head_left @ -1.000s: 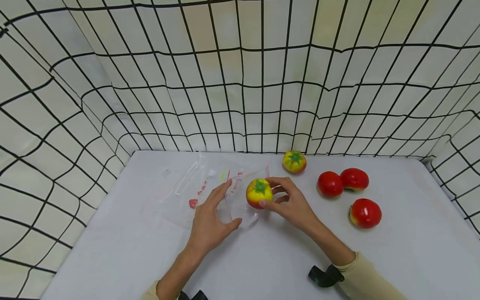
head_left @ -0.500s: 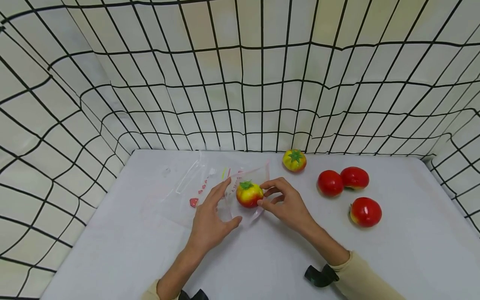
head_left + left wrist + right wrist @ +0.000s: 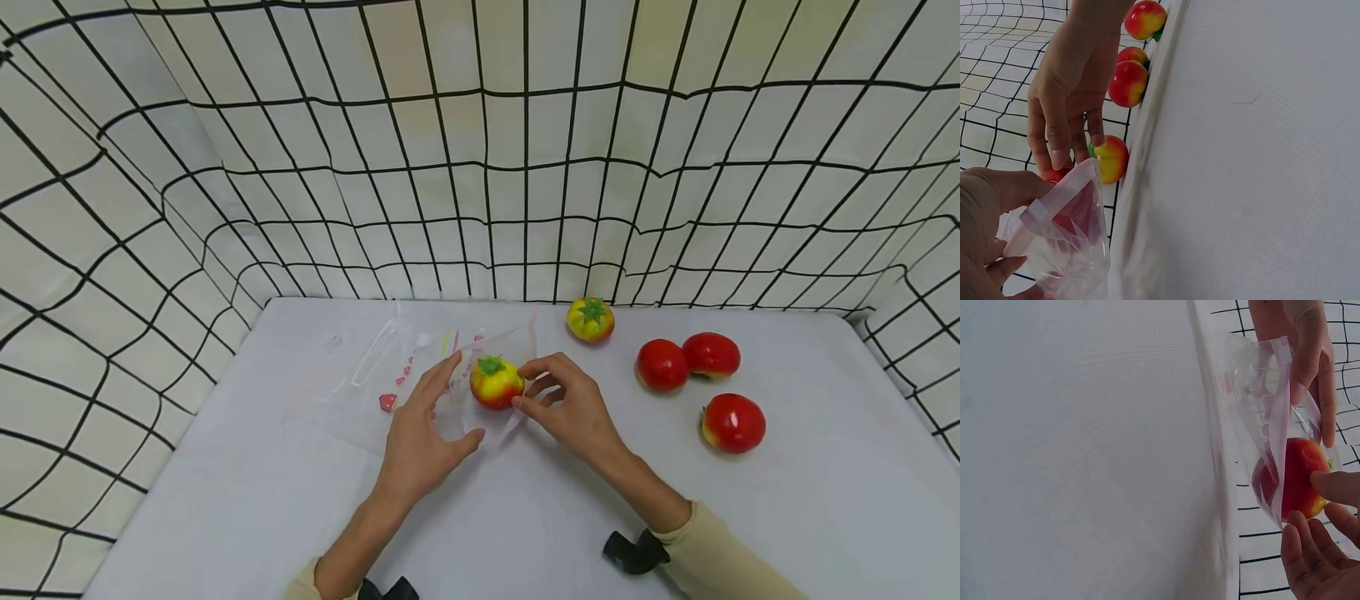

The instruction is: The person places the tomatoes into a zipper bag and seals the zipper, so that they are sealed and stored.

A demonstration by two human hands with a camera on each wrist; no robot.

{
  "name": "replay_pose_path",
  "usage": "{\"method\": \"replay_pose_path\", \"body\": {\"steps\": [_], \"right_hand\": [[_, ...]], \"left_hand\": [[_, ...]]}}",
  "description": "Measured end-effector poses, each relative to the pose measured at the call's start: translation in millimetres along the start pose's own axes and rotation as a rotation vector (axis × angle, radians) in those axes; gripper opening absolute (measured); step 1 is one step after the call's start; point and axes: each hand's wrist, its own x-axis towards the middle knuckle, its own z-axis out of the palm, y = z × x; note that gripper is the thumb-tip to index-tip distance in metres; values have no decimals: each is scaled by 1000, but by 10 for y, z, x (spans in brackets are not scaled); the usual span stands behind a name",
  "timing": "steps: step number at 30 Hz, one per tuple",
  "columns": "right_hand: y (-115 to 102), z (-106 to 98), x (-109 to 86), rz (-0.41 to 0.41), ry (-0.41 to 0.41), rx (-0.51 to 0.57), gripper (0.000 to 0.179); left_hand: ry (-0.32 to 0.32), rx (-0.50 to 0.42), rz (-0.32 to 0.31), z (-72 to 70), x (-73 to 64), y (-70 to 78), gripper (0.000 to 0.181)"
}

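A red-and-yellow tomato [image 3: 495,387] with a green leafy top sits at the mouth of a clear plastic zip bag [image 3: 1250,400]. My right hand [image 3: 573,408] pinches its right side with thumb and fingertips. The right wrist view shows the tomato [image 3: 1302,484] partly behind the bag's pink-edged rim. My left hand [image 3: 420,442] holds the bag at its mouth, thumb and fingers spread apart. In the left wrist view the thumb of the left hand [image 3: 997,200] lies at the rim, while the bag [image 3: 1069,250] hides part of the fingers.
Another yellow-red tomato [image 3: 590,321] rests near the back edge of the white table [image 3: 225,517]. Three red tomatoes, two touching [image 3: 662,367] and one apart [image 3: 733,423], lie to the right. Black netting [image 3: 480,167] rises behind and at both sides.
My right hand has moved left with the tomato, bringing it into the bag's mouth. The tomato has tipped so its leafy top faces away. The left hand stays in place.
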Motion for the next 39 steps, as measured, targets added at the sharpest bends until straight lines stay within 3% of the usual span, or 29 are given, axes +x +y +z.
{"method": "replay_pose_path", "body": {"steps": [10, 15, 23, 39], "right_hand": [[-43, 77, 37, -40, 51, -49, 37], [-72, 84, 55, -56, 61, -88, 37], [-24, -74, 91, -82, 81, -50, 35], [138, -401, 312, 57, 158, -46, 38]], "left_hand": [[55, 43, 77, 4, 15, 37, 96], [53, 29, 76, -3, 26, 51, 96], [33, -3, 56, -18, 55, 49, 98], [21, -6, -4, -35, 12, 14, 101]]}}
